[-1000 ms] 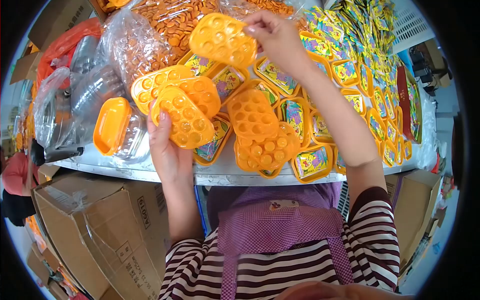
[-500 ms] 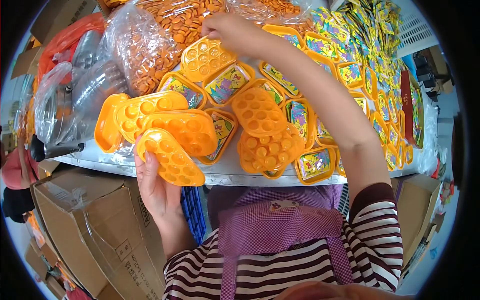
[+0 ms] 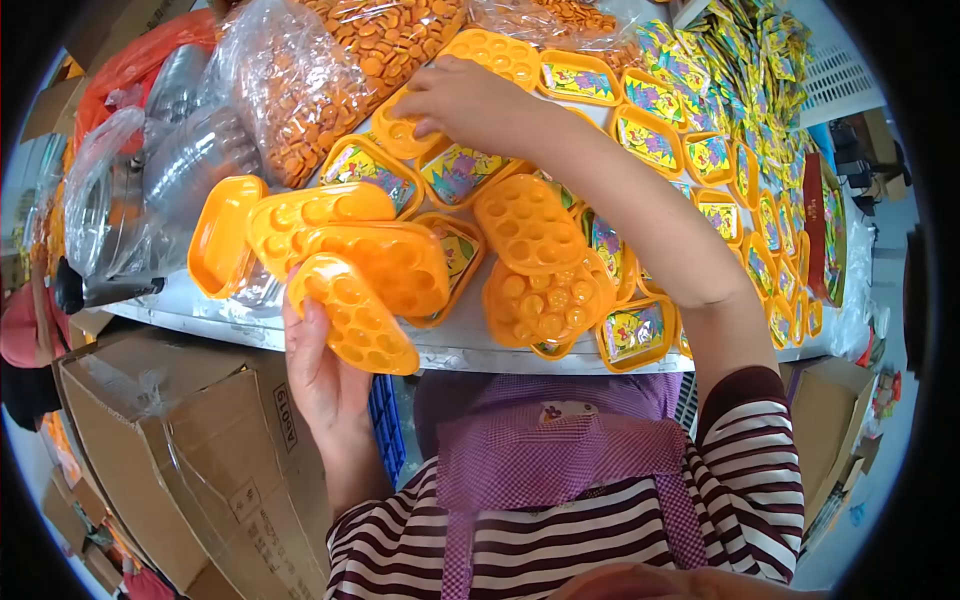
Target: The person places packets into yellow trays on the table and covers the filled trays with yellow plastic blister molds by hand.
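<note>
My left hand (image 3: 325, 375) grips an orange plastic tray insert (image 3: 355, 315) with round hollows. More orange inserts (image 3: 385, 265) are fanned out behind it, touching it; how far my fingers reach around them is hidden. My right hand (image 3: 470, 105) is over another hollowed insert (image 3: 395, 130), fingers spread on its top and far edge. That insert lies beside an orange tray with a printed cartoon packet (image 3: 465, 172). Two stacked inserts (image 3: 530, 225) sit near the middle of the table.
Clear bags of small orange pieces (image 3: 290, 90) stand at the back left. Filled orange trays (image 3: 640, 335) cover the right side, with a heap of printed packets (image 3: 745, 60) behind. A cardboard box (image 3: 180, 440) stands below the table's front edge (image 3: 250, 335).
My right hand has moved down and its fingers have spread over the insert. The left hand with its insert has shifted slightly right.
</note>
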Demonstrator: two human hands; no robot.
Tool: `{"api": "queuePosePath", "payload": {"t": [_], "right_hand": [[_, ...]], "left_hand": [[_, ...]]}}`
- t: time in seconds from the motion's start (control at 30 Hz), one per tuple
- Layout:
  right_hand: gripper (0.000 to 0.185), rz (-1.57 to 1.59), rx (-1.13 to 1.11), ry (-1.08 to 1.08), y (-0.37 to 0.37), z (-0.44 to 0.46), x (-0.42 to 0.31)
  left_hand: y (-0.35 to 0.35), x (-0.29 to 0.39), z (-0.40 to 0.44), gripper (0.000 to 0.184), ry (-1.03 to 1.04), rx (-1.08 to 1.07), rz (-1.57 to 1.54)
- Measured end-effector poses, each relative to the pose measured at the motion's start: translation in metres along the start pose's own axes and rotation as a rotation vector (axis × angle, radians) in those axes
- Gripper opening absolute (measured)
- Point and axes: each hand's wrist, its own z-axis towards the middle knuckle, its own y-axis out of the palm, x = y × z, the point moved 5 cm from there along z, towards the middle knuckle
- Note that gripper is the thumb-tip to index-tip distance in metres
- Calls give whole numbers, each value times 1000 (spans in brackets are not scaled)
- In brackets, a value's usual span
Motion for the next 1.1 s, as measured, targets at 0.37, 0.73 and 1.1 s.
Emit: {"api": "queuePosePath", "payload": {"t": [0.37,0.73,1.1], "right_hand": [[25,720,-128,380,-61,-10,-57],[16,729,121,463,-66,-26,-49],[17,1306,179,763,-81,-51,-25]], "left_hand": [[14,-21,12,36,-34,-78,79],[20,-34,25,31,-55,-87,107],[27,-24,37,46,35,11,71]]}}
